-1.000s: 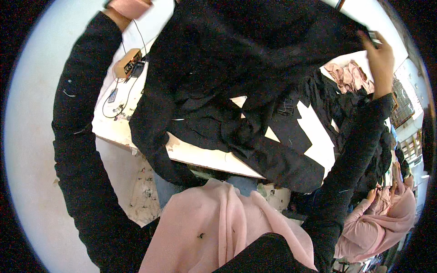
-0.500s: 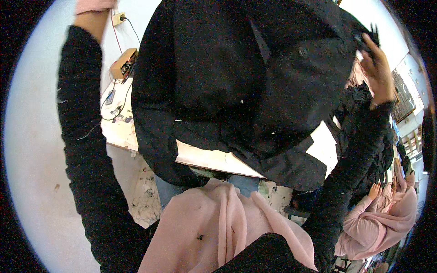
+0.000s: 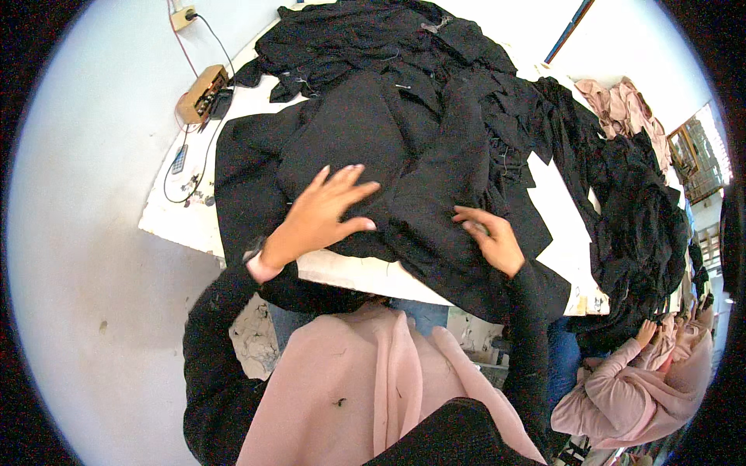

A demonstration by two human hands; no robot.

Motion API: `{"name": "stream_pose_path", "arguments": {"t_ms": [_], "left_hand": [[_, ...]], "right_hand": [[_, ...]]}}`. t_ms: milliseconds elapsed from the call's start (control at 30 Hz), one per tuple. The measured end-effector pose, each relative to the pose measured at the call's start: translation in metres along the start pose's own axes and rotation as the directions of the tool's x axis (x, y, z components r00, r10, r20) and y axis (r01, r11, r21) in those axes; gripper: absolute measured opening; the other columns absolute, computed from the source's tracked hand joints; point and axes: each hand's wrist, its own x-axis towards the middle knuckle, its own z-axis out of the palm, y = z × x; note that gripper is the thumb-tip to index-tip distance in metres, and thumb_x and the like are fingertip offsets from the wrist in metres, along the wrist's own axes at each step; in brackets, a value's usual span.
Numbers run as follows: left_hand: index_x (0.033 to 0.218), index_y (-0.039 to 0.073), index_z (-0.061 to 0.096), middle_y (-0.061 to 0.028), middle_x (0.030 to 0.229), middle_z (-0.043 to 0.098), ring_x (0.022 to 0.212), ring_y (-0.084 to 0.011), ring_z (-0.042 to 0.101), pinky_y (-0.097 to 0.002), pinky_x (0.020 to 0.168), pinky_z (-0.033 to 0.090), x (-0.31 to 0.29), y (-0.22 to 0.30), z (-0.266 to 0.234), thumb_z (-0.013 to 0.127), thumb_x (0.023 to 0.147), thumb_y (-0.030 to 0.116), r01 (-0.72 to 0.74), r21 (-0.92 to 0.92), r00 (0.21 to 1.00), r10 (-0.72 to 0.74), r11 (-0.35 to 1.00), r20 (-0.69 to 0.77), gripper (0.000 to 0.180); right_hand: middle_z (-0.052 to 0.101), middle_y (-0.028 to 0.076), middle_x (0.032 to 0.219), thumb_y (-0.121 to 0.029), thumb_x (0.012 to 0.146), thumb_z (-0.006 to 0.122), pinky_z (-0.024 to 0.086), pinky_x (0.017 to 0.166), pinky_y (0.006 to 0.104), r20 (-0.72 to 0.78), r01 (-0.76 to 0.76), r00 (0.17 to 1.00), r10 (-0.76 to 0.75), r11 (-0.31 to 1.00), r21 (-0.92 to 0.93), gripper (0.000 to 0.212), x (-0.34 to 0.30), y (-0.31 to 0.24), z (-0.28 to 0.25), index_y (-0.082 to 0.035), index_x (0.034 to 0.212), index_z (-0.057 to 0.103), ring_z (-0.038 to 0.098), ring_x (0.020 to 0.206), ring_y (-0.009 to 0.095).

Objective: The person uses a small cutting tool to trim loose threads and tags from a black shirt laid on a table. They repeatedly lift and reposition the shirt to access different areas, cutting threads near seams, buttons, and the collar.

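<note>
A large piece of black cloth, seemingly a garment (image 3: pixel 342 140), lies spread over the white table in front of me. Over its near left part is my left hand (image 3: pixel 315 221), open with the fingers spread apart and nothing in them. To the right, my right hand (image 3: pixel 493 242) is low over the same cloth, its fingers loosely bent and apart, holding nothing. Whether either palm presses on the cloth cannot be made out. Part of the cloth hangs over the table's near edge.
Heaped black cloth (image 3: pixel 373 39) covers the far side, with another black heap (image 3: pixel 637 210) on the right. Pink cloth (image 3: pixel 622 109) lies behind. A brown box (image 3: pixel 203 95) with cables and a remote control (image 3: pixel 179 159) occupy the left. At right, a person in pink (image 3: pixel 622 396) handles cloth.
Both hands have come down and inward from high at the sides. The black cloth, raised and filling the view before, is now down on the table.
</note>
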Motion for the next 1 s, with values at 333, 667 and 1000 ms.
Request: {"name": "stream_pose_path", "arguments": {"t_ms": [333, 667, 1000], "left_hand": [[0.081, 0.002, 0.07, -0.003, 0.067, 0.063, 0.062, -0.0096, 0.055, -0.0293, 0.058, 0.045, 0.022, -0.068, -0.056, 0.074, 0.089, 0.037, 0.483, -0.359, 0.873, -0.47, 0.798, 0.131, 0.037], [0.124, 0.006, 0.062, -0.0011, 0.108, 0.062, 0.097, -0.0116, 0.057, -0.026, 0.087, 0.044, 0.096, -0.092, -0.157, 0.051, 0.105, 0.041, 0.222, -0.491, 0.83, -0.427, 0.843, -0.358, 0.042], [0.105, 0.005, 0.06, -0.0001, 0.09, 0.058, 0.085, -0.0106, 0.051, -0.0252, 0.079, 0.042, 0.031, -0.074, -0.19, 0.053, 0.105, 0.031, 0.069, -0.175, 0.79, -0.161, 0.982, -0.591, 0.026]], "right_hand": [[0.07, 0.009, 0.095, -0.015, 0.082, 0.081, 0.049, 0.084, 0.0295, -0.357, -0.241, 0.89, 0.284, 0.957, 0.161, 0.035, 0.005, 0.024, -0.019, 0.005, 0.107, 0.068, 0.063, 0.089, 0.018], [0.071, 0.007, 0.109, -0.007, 0.09, 0.07, 0.048, 0.091, 0.0296, -0.623, -0.066, 0.778, -0.076, 0.977, -0.202, 0.02, 0.033, -0.059, -0.184, 0.001, 0.108, 0.068, 0.064, 0.101, 0.015], [0.068, 0.006, 0.099, 0.002, 0.088, 0.065, 0.049, 0.078, 0.0288, -0.599, -0.095, 0.76, -0.252, 0.868, -0.487, 0.02, -0.055, -0.088, -0.178, -0.001, 0.107, 0.066, 0.061, 0.089, 0.015]]}}
